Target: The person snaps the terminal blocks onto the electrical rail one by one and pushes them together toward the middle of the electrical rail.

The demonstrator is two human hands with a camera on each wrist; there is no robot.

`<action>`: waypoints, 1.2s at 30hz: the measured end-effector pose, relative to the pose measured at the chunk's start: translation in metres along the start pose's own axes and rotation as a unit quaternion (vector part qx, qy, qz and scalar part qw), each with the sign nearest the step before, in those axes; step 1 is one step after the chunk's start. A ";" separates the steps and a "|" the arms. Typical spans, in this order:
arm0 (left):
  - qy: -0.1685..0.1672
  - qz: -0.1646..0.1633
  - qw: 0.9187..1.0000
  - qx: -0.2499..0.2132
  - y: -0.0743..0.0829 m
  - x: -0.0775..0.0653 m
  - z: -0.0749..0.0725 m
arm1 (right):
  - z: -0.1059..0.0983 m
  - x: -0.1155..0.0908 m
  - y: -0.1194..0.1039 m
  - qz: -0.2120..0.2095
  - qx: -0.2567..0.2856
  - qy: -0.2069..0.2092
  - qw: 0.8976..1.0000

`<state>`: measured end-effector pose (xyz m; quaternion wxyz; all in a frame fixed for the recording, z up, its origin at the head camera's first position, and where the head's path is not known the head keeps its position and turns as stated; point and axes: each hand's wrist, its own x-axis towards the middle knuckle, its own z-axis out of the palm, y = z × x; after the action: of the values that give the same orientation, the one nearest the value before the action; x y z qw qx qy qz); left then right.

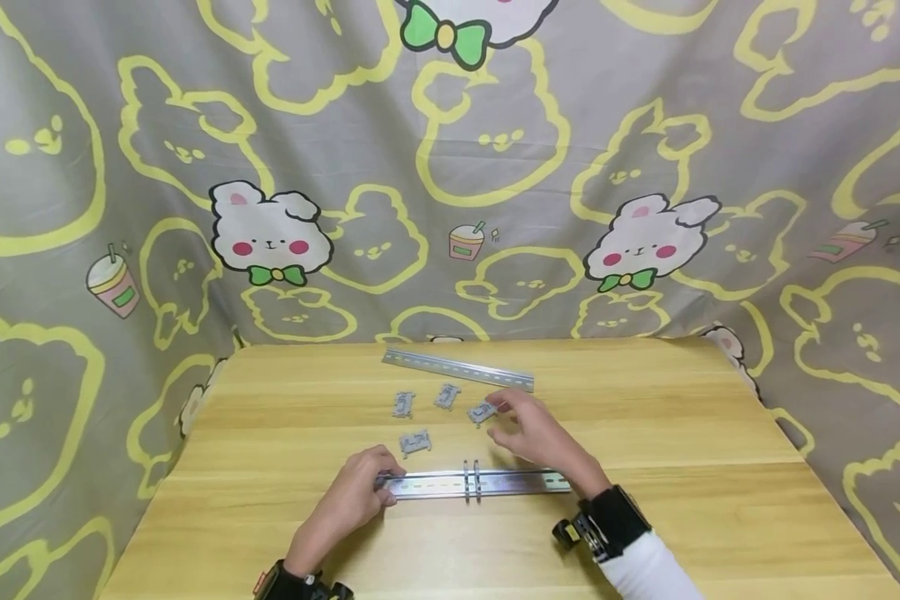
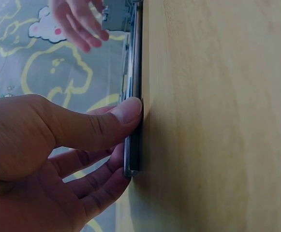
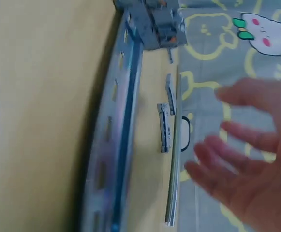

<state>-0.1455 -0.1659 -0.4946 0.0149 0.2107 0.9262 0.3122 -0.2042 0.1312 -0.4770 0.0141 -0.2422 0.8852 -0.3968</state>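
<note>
Silvery metal DIN rail [image 1: 438,485] lying 9-to-3 o'clock across the wood-grain tabletop [image 1: 645,417]; I'd guess it's light, properly stiff and a bit slick, so pinching the long edges near an end makes sense. Left hand [image 1: 356,492] does just that at the 9 o'clock end, thumb on the near edge, fingers round the far side. Right hand [image 1: 536,433] is loosely spread and grips nothing; its fingertips are right by the 2 o'clock side of a loose grey terminal block [image 1: 482,412], can't tell if they touch. That one's probably light, hard plastic, maybe snappable at the thin feet, so I'd hold it by the flat faces.

Looks-wise, the rail is shiny with raised lips and a row of slots down the middle, and two upright blocks [image 1: 466,482] stand across it, close together. Three more blocks [image 1: 416,442] lie between 10 and 12 o'clock of that pair, dull grey with notchy outlines. Second rail [image 1: 459,370] sits beyond them around 12, slightly slanted.
</note>
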 end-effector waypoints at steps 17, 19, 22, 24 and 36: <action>-0.007 -0.006 1.000 -0.014 0.000 -0.003 0.000 | 0.029 0.047 -0.008 0.125 -0.196 0.007 0.973; -0.005 -0.006 1.000 -0.013 0.000 -0.002 0.000 | 0.029 0.048 -0.009 0.122 -0.199 0.015 0.972; -0.002 -0.004 1.000 -0.013 0.000 -0.002 0.000 | 0.029 0.050 -0.009 0.121 -0.200 0.018 0.972; -0.002 -0.003 1.000 -0.013 0.000 -0.001 0.000 | 0.029 0.050 -0.008 0.122 -0.196 0.020 0.973; -0.001 0.004 1.000 -0.007 -0.003 -0.001 -0.001 | 0.000 0.017 -0.013 0.168 -0.128 0.020 0.977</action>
<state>-0.1462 -0.1685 -0.4955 0.0163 0.2146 0.9232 0.3184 -0.2142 0.1165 -0.4649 0.0320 -0.0822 0.9570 -0.2765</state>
